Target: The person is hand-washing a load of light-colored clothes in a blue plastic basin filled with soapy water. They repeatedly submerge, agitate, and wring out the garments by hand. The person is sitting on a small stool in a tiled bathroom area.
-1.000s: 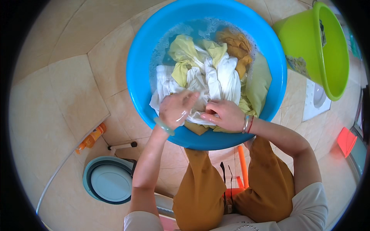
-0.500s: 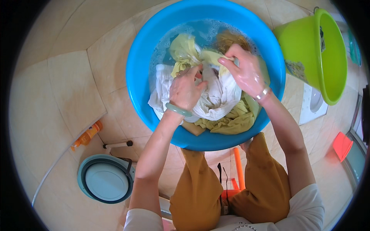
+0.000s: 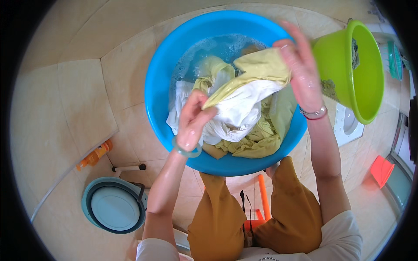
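Wet laundry lies in soapy water in a blue tub (image 3: 158, 56). My left hand (image 3: 191, 122) is closed, its thumb and fingers pinching the pale yellow edge of a white and yellow garment (image 3: 248, 93). That garment is lifted and stretched across the tub. At its other end my right hand (image 3: 302, 71) has its fingers stretched upward, blurred by motion, with the cloth against the palm side. White cloth (image 3: 180, 98) sits under my left wrist, and more yellow cloth (image 3: 257, 145) lies at the near side. A brown cloth (image 3: 250, 49) shows partly behind the raised garment.
A green bucket (image 3: 335, 56) tilts at the right, beside a white floor fixture (image 3: 348, 124). On the left are a folding grey-blue basin (image 3: 115, 209) and an orange bottle (image 3: 95, 155). A red-orange dustpan-like piece (image 3: 382, 171) stands far right. My knees (image 3: 217, 217) are against the tub's near side.
Both hands have moved apart, the left toward me and the right up and outward. The garment has been raised and spread between them. My right fingers have gone from pinching cloth to stretched out.
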A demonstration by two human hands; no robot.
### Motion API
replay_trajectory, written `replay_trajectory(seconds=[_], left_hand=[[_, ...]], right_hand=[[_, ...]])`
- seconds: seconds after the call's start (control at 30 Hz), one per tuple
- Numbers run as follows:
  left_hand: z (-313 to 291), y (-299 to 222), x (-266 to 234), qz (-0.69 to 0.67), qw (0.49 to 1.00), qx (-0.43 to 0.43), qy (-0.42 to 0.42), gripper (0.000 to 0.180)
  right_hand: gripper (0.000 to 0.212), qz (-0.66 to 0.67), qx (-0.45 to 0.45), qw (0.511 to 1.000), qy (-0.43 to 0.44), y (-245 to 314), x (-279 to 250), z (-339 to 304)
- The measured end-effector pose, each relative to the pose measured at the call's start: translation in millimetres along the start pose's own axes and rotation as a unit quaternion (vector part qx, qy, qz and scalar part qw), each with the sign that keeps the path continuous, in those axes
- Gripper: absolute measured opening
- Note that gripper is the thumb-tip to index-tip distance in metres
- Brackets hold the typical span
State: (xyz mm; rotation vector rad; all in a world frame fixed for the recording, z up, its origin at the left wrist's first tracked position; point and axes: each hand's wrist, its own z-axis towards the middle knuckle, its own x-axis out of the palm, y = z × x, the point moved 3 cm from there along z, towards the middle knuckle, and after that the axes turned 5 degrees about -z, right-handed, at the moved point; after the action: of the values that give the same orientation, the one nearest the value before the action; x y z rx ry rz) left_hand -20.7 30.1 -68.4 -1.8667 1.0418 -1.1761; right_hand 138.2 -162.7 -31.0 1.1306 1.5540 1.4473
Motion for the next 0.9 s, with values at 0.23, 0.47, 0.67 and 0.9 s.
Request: replay_trajectory(seconds=[0.23, 0.47, 0.67, 0.9], left_hand=[[7.5, -11.3, -23.9, -0.155, 0.981, 0.037, -0.112, 0.006], [64.0, 58.2, -25.4, -0.339, 0.932, -0.106, -0.073, 0.06], [81.3, 91.3, -4.8, -0.301, 0.935, -0.173, -0.069, 0.049], [73.6, 107.0, -25.6, -0.369, 0.914, -0.147, -0.085, 0.051]], right_hand=[[0.031, -0.376, -0.121, 0.884, 0.252, -75.0, 23.5, -26.8], [0.042, -0.004, 0.071, 0.99, 0.12, -108.9, 60.9, -11.7], [0.05, 0.058, 0.125, 0.975, 0.175, -105.5, 69.9, -26.5], [0.008, -0.383, -0.307, 0.854, 0.171, -63.2, 114.1, -76.4]])
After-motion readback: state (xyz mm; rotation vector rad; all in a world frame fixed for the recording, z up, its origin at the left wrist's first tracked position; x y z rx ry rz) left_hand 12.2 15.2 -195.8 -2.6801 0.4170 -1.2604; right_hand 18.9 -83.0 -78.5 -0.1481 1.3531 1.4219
